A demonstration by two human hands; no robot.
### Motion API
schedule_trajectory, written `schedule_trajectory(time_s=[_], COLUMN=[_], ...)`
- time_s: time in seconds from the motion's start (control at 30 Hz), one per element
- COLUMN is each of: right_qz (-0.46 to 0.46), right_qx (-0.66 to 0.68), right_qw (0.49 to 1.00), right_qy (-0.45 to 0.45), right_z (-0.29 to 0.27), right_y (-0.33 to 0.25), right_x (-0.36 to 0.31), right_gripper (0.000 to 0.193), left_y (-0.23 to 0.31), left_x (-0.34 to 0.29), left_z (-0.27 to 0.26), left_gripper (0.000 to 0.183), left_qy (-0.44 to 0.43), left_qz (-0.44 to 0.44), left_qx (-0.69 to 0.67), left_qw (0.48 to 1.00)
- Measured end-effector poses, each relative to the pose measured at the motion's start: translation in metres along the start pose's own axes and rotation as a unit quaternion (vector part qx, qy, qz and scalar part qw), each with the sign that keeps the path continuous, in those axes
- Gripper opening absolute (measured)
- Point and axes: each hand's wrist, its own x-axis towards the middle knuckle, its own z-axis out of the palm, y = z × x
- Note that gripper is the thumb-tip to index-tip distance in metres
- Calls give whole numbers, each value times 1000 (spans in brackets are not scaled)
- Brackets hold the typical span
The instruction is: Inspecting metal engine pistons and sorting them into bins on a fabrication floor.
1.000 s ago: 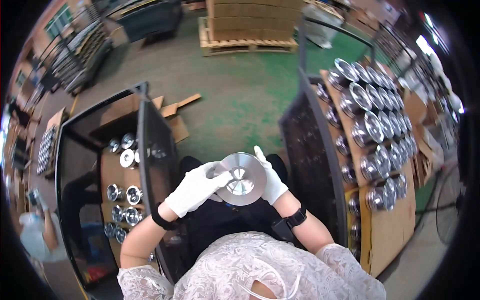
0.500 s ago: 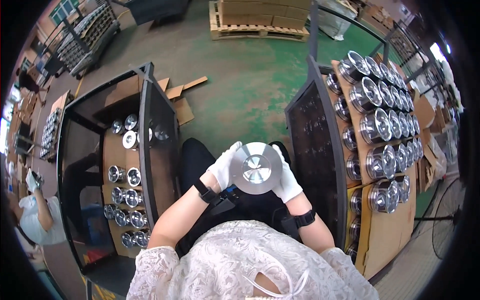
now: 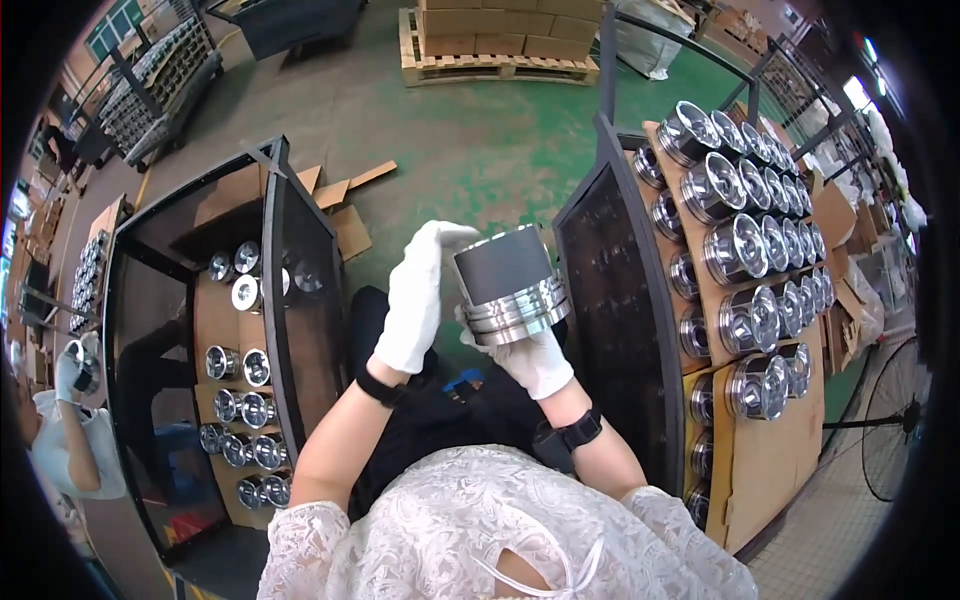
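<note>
A metal engine piston (image 3: 505,275) with a dark grey skirt and shiny ring grooves is raised in front of me, grooved end down and slightly tilted. My white-gloved right hand (image 3: 535,358) grips it from below, with part of the fingers hidden behind it. Beside its left side stands my left hand (image 3: 415,300), also in a white glove, its fingers stretched out and bent over toward the piston's upper rim. Whether those fingertips touch the rim, I cannot tell.
A black-framed cart (image 3: 280,310) at left holds several pistons on cardboard. On the right, a second cart (image 3: 620,270) carries stacked rows of pistons with cardboard sheets (image 3: 770,450). Cardboard scraps (image 3: 345,225) lie on the floor. At far left, a co-worker's gloved hand (image 3: 70,375) holds a piston.
The piston has turned from its round end face toward me to its side. My left hand has let go and moved up and left; my right hand has shifted beneath it.
</note>
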Motion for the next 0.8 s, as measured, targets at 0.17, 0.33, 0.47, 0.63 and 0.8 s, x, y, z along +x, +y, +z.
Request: schedule_trajectory(time_s=[0.17, 0.33, 0.47, 0.63, 0.8], right_qz=[-135, -229, -372, -374, -174], right_qx=[-191, -644, -798, -790, -202], right_qw=[968, 702, 455, 480, 964], right_qy=[90, 199, 132, 67, 3], right_z=[0, 38, 66, 65, 29], right_y=[-34, -46, -27, -16, -1], right_x=[0, -7, -16, -27, -25], right_gripper=[63, 72, 73, 91, 98], left_y=[4, 0, -55, -58, -30], left_x=[-37, -27, -30, -29, -43], left_z=[6, 15, 8, -1, 10], left_gripper=[51, 51, 40, 48, 45], left_qy=[1, -68, 9, -67, -4], left_qz=[-146, -193, -216, -282, -149], left_qx=[-166, -286, -370, -501, -324], left_qw=[975, 936, 903, 816, 934])
